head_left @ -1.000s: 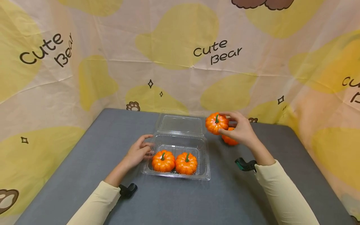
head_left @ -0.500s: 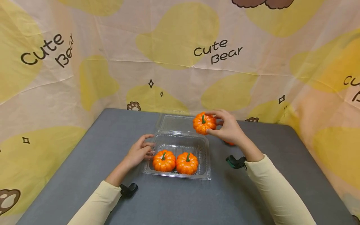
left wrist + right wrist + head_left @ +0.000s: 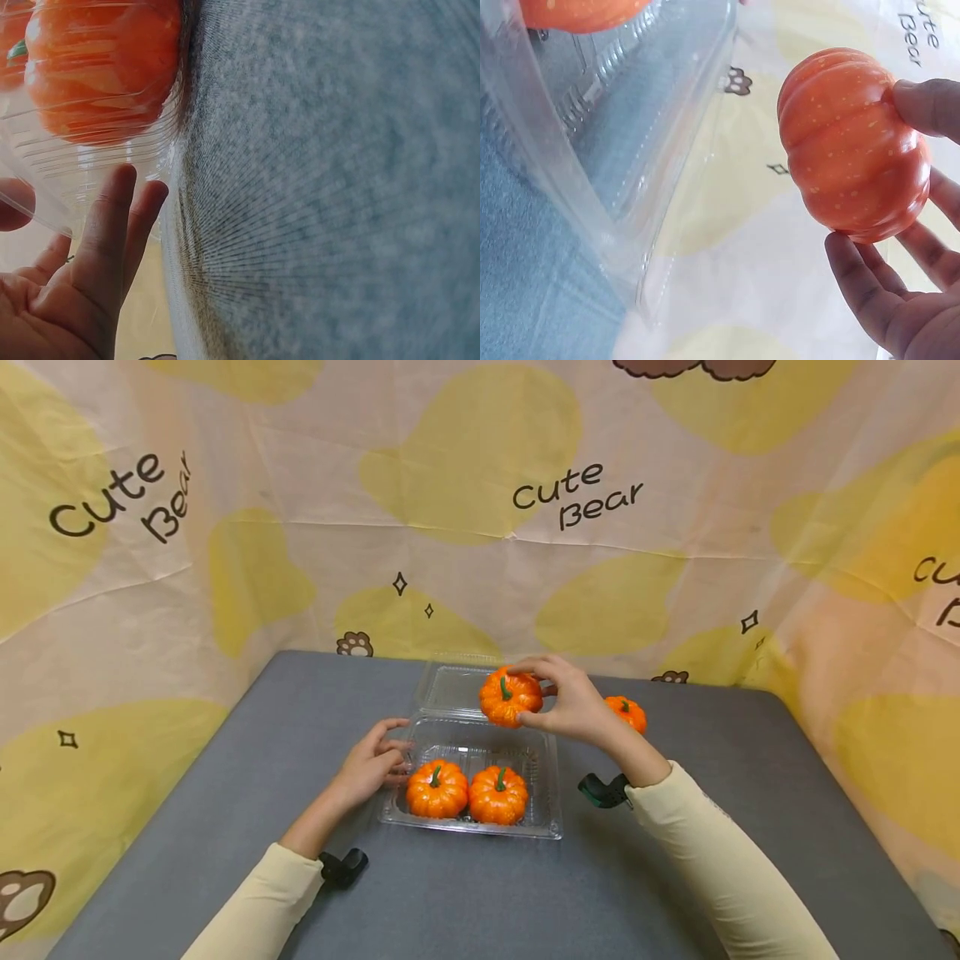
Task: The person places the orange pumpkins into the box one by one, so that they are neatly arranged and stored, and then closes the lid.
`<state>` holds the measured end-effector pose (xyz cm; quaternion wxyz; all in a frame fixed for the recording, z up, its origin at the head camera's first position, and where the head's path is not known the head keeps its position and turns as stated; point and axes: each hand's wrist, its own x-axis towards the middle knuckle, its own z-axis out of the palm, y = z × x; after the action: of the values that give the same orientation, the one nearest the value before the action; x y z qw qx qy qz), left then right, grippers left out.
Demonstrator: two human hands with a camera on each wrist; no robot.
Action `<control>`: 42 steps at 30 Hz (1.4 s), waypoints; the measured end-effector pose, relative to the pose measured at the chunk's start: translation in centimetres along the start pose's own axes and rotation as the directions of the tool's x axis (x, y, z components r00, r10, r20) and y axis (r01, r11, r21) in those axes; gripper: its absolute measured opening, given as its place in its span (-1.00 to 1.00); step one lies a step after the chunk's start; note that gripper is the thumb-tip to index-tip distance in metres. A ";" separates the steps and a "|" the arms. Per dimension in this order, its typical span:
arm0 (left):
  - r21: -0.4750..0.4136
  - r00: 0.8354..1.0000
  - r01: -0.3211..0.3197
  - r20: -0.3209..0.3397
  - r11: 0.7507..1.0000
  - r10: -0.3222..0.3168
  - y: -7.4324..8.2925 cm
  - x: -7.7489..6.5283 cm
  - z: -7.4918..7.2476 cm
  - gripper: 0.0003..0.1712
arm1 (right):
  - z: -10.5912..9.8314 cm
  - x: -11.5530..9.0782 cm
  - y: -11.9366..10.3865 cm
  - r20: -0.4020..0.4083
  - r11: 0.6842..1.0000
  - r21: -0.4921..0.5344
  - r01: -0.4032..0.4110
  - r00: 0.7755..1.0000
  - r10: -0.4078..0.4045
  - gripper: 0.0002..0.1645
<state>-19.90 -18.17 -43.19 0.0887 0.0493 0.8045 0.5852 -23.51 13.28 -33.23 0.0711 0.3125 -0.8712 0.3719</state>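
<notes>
My right hand (image 3: 573, 697) holds a small orange pumpkin (image 3: 510, 697) with a green stem, raised above the back of a clear plastic clamshell box (image 3: 480, 831). The right wrist view shows thumb and fingers on opposite sides of this pumpkin (image 3: 855, 150). In the box's front half sit two similar pumpkins, a left one (image 3: 437, 790) and a right one (image 3: 498, 796), side by side. My left hand (image 3: 367, 767) rests at the box's left side. Its fairly straight fingers (image 3: 109, 210) are at the clear wall; exact contact is hard to tell.
Another pumpkin (image 3: 627, 714) stands on the grey table (image 3: 480, 902) behind my right forearm, partly hidden. The box's lid (image 3: 450, 689) lies folded back toward the patterned cloth backdrop (image 3: 480, 527). Bare table surface shows in front of the box.
My right hand has carried its pumpkin leftward, from right of the box to above its hinge area. The pumpkin behind that arm has come more into view. My left hand stays put.
</notes>
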 end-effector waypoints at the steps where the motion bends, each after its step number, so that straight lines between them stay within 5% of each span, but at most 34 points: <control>1: -0.001 1.000 0.002 -0.001 1.000 -0.002 0.0 0.0 0.0 -0.39 | 0.2 0.1 -0.1 0.012 1.000 -0.011 0.012 1.000 -0.012 -0.31; 10: -0.006 1.000 0.001 -0.002 1.000 -0.001 -0.1 0.0 0.0 -0.39 | 1.8 1.6 -1.2 0.124 0.987 -0.103 0.122 0.986 -0.109 -0.37; 22: -0.015 1.000 0.001 0.008 1.000 -0.001 -0.2 0.1 -0.1 -0.39 | 4.1 3.1 -2.6 0.311 0.940 -0.230 0.251 0.934 -0.174 -0.37; 29: -0.019 1.000 -0.004 0.013 1.000 0.004 -0.2 0.1 -0.1 -0.39 | 5.2 3.5 -2.4 0.358 0.919 -0.229 0.322 0.906 -0.228 -0.36; 42: -0.027 1.000 -0.001 0.016 1.000 0.001 -0.1 0.1 -0.1 -0.40 | 6.7 3.6 -2.0 0.418 0.916 -0.222 0.335 0.881 -0.221 -0.35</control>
<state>-20.02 -18.25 -43.31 0.0954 0.0530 0.7959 0.5955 -24.43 5.86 -35.51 -0.0030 0.4885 -0.8581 0.1584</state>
